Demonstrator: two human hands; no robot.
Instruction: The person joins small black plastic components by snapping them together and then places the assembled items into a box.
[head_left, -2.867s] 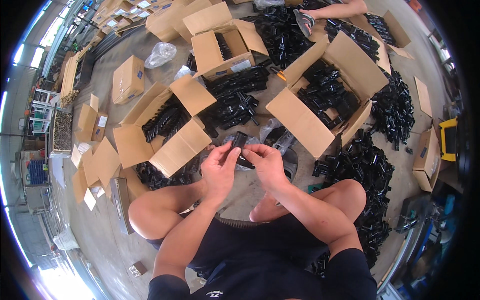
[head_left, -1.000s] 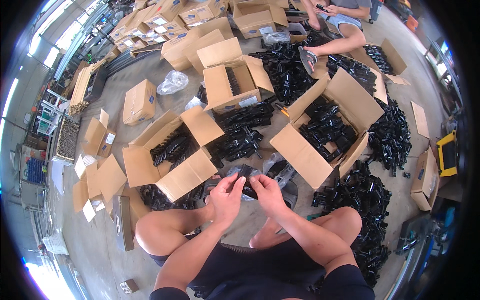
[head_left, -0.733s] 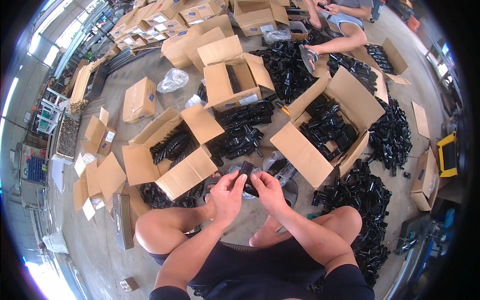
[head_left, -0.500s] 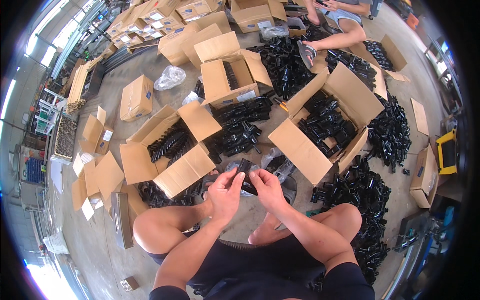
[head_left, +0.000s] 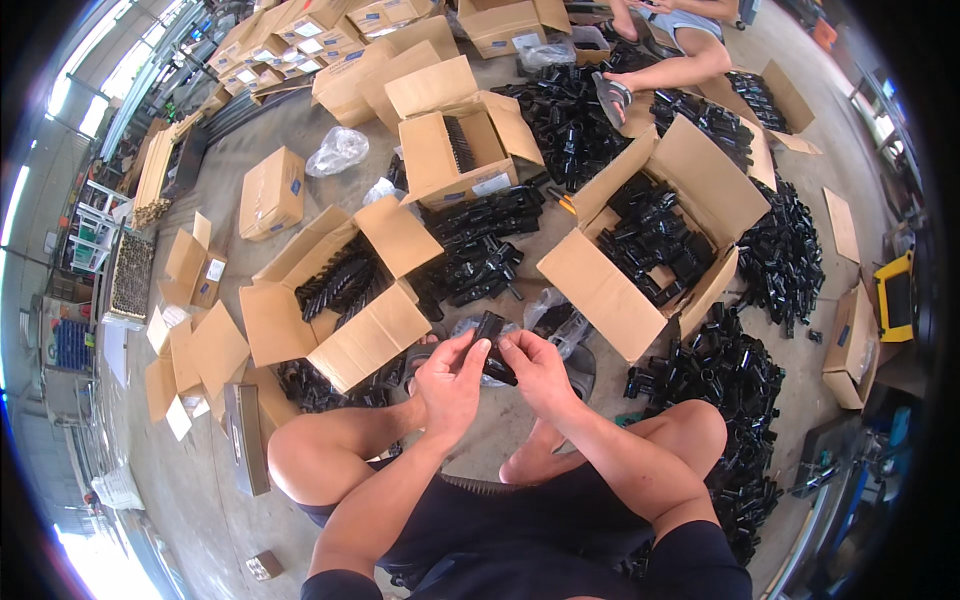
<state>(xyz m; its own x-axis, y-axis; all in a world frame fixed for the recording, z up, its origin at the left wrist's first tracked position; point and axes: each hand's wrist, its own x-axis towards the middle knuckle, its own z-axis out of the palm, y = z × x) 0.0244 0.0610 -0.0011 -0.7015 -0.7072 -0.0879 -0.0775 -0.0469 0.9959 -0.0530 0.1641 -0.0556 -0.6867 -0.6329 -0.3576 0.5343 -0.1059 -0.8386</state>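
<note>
Above the floor between my knees, a short black tubular plastic part (head_left: pixel 488 326) sticks up from the fingers of my left hand (head_left: pixel 446 382), which pinches it between thumb and forefinger. Its lower end runs across to my right hand (head_left: pixel 541 374), whose thumb and fingertips close on that end; the fingers partly hide it. Just ahead on the left stands an open carton (head_left: pixel 370 345) with black parts laid in rows. To the right, another open carton (head_left: pixel 610 300) holds a jumble of similar black parts (head_left: pixel 655 240).
Loose black parts lie in a heap (head_left: pixel 715 385) by my right knee and in a pile (head_left: pixel 480 235) between the cartons. Clear plastic bags (head_left: pixel 560 325) lie by my feet. A co-worker's sandalled foot (head_left: pixel 613 97) rests at the far heap. A yellow-framed object (head_left: pixel 896 300) stands right.
Both hands keep their hold on the black part, with barely any shift. The view has tilted very slightly; the cartons and heaps stay put.
</note>
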